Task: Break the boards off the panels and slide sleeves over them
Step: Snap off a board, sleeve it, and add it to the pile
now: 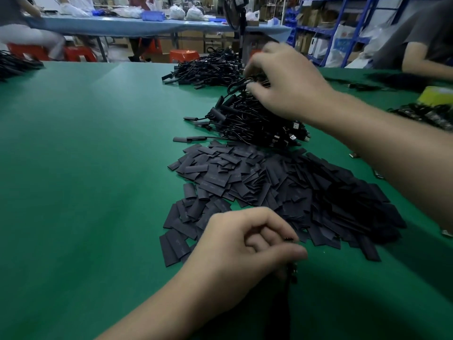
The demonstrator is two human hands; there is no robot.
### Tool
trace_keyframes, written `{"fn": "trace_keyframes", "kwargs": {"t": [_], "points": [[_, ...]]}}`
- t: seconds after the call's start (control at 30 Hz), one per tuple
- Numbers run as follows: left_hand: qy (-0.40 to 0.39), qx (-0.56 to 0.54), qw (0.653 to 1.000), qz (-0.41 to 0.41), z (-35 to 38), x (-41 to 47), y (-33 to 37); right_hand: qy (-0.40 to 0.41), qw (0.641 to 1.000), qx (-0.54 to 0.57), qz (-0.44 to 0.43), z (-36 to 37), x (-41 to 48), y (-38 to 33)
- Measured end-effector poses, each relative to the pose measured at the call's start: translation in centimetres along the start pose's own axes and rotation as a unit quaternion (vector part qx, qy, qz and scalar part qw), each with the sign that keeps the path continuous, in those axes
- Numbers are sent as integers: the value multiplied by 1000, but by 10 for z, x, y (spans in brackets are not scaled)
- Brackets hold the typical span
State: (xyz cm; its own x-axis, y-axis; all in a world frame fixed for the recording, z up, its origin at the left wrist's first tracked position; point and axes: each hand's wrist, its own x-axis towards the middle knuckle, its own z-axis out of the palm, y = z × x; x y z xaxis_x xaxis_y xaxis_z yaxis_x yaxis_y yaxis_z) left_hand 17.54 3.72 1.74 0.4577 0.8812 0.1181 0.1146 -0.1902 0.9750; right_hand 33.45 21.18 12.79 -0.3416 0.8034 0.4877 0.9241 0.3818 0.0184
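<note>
Tabletop [85,155]: green mat, with the work heaped along its right half
Sleeves [282,190]: a wide heap of flat black sleeves, loose and overlapping, lying between the two hands and spreading towards the right edge
Near cable pile [255,123]: a tangle of black cables just beyond the sleeves, touching the heap's far side; several ends that stick out to the left already wear a sleeve
Far cable pile [208,69]: a second black tangle close to the far edge
Right hand [286,87]: on top of the near cable pile, fingers bent down into the cables; it is blurred, so I cannot tell whether they grip one
Left hand [245,244]: at the near edge, just this side of the sleeves, fingers curled with thumb and fingertips pinching a dark strip [291,268] that hangs below them; too dark to tell what the strip is
Yellow roll [438,94]: at the right edge, partly cut off
Other person's arm [421,60]: resting at the far right corner
</note>
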Motion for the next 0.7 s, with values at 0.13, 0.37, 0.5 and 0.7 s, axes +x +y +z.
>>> {"fn": "trace_keyframes", "kwargs": {"t": [0.13, 0.37, 0.5, 0.7], "points": [[100, -63, 993, 20, 1, 5, 6, -126, 943, 296, 88, -19, -114, -20], [159, -36, 986, 18, -4, 12, 18, -207, 726, 618, 221, -22, -205, -58], [127, 225, 966, 30, -35, 23, 30, -175, 689, 641, 289, -27, -210, -52], [5, 583, 811, -49, -45, 15, 39, -172, 756, 565, 285, -24, -224, -45]]}}
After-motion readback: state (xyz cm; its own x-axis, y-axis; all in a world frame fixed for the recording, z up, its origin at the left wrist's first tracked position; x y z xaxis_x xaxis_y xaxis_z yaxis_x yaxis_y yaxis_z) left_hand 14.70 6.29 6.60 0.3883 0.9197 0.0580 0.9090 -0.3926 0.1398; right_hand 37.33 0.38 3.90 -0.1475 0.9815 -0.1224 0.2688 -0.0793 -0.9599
